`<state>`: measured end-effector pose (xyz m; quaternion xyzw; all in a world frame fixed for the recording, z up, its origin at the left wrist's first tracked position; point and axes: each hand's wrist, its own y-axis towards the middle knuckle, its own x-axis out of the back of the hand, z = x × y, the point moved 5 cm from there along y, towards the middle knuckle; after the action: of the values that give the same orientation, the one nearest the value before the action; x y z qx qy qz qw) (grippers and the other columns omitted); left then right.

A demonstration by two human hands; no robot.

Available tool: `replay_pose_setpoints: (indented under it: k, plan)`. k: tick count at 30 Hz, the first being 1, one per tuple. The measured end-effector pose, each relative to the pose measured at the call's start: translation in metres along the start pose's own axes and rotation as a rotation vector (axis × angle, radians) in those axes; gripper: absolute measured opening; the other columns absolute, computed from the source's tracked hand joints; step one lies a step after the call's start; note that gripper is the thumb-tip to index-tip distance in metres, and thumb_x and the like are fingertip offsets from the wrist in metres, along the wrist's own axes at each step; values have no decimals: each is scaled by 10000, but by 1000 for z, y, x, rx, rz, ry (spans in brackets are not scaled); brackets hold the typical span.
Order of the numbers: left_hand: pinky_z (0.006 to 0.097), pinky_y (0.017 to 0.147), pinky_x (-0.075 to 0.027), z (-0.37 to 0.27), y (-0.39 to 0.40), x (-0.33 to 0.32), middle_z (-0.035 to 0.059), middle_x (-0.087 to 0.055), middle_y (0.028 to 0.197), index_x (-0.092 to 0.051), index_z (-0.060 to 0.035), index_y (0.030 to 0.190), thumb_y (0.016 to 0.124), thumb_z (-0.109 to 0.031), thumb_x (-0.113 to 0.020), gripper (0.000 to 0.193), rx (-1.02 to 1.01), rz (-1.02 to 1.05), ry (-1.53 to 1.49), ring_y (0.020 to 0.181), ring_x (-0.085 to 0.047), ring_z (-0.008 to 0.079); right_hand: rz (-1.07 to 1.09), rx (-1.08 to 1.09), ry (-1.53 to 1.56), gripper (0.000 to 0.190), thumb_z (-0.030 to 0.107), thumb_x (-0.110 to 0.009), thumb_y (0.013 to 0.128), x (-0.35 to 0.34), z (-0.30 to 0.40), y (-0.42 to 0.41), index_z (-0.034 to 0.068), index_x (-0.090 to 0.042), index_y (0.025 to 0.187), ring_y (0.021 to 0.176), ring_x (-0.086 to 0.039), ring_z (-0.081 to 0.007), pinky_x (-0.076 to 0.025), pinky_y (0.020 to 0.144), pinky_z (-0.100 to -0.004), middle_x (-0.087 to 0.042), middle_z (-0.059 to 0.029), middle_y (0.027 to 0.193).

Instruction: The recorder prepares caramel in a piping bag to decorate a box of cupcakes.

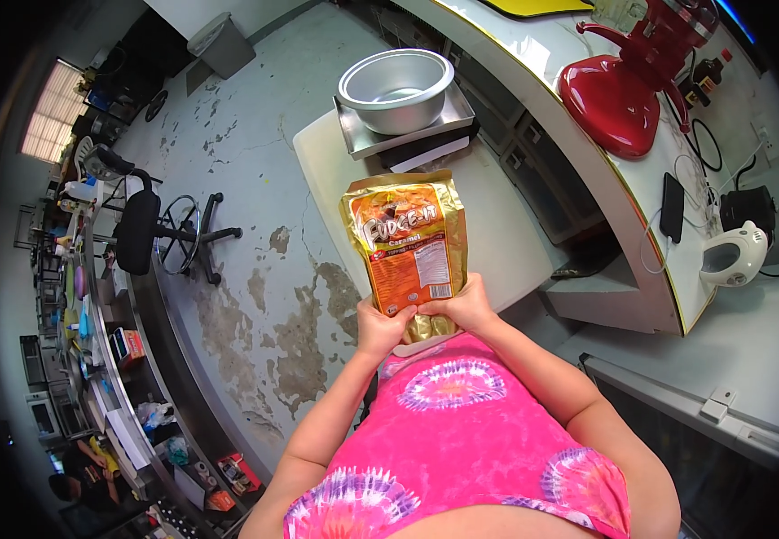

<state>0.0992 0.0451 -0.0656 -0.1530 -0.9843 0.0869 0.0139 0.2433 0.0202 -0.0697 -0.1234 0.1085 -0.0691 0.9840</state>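
A gold foil pouch of Fudge-It caramel topping (406, 242) is upright in front of me, its printed face towards the camera. My left hand (381, 328) grips its lower left corner, and my right hand (462, 304) grips the lower right, with both thumbs across the front. Beyond the pouch, a round aluminium pan (397, 94) rests on the steel platform of a scale (460, 120). That scale stands on a white table (507, 222). The pan's visible inside shows bare metal.
On the right counter (672, 269) are a red stand mixer (608, 108), a phone (672, 207) with cables and a white hand mixer (735, 255). A wheeled chair (139, 232) stands left, near cluttered shelves (116, 337). Another person (89, 475) is at the far lower left.
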Motion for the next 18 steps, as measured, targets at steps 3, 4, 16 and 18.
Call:
replay_pose_setpoints:
  k: [3, 4, 16, 18]
  plan:
    - [256, 694, -465, 0, 1, 6, 59, -615, 859, -557, 17, 932, 660, 41, -633, 284, 42, 64, -29, 766, -572, 110, 25, -40, 96, 265, -31, -729, 550, -3, 1, -3, -10, -614, 787, 692, -583, -106, -492, 650, -261, -625, -62, 751]
    - [264, 724, -458, -1, 1, 7, 64, -606, 903, -535, 15, 980, 673, 27, -629, 321, 82, 149, -43, 804, -565, 117, 22, -41, 94, 265, -31, -729, 550, -2, 0, -4, -10, -614, 787, 692, -583, -106, -492, 650, -261, -625, -62, 751]
    - [287, 833, -404, -17, -1, 21, 84, -542, 1046, -444, 19, 1106, 773, -52, -549, 356, 113, 316, -120, 946, -512, 147, 219, -132, 1, 242, -3, -689, 642, 15, -4, -5, -29, -609, 869, 721, -577, -112, -481, 683, -253, -621, -74, 824]
    - [287, 820, -413, -14, -3, 20, 83, -555, 1026, -466, 20, 1086, 769, -42, -549, 334, 106, 294, -118, 924, -523, 145, 198, -127, 26, 224, -17, -691, 629, 14, -3, -6, -30, -618, 841, 693, -579, -111, -484, 665, -248, -624, -72, 790]
